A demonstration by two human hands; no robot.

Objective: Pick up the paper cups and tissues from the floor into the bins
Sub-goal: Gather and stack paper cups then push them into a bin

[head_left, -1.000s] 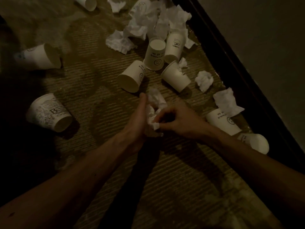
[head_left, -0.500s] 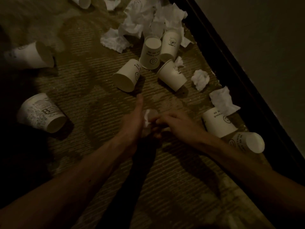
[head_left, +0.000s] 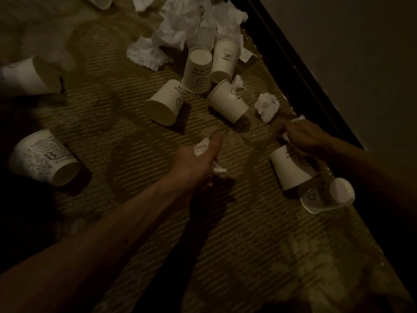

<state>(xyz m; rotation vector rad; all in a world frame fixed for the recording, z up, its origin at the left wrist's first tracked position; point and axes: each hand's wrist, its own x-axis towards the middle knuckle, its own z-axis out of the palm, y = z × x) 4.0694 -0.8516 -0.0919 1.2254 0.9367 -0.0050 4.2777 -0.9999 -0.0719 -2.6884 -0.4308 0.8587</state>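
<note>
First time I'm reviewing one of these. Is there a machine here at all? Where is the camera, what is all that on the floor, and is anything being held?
No machine: these are a person's two bare arms, and every picture comes from one wide-angle camera worn on the head, looking down. On the carpet lie white paper cups, most tipped on their sides, a larger printed cup, and loose tissues piled near the dark skirting. The left hand grips a wad of tissue. The right hand rests on another tissue by the skirting; it is too blurred to tell whether it has gripped it. No bin is in view.
</note>
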